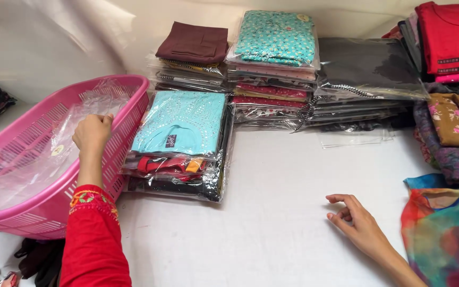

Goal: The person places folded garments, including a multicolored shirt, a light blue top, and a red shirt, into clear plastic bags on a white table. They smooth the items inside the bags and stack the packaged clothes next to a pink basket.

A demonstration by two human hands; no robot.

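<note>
A person's left hand (92, 133) grips clear plastic bags (38, 154) inside a pink basket (128, 114) at nine o'clock; right hand (354, 220), loosely open, rests on the white desk (272, 175) at four o'clock.

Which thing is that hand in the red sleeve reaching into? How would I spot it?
Look at the left side of the white table. There sits a big pink plastic basket with slotted sides, and the left hand reaches into it, onto clear plastic bags. It is the only basket; everything beside it is stacked folded clothes.
</note>
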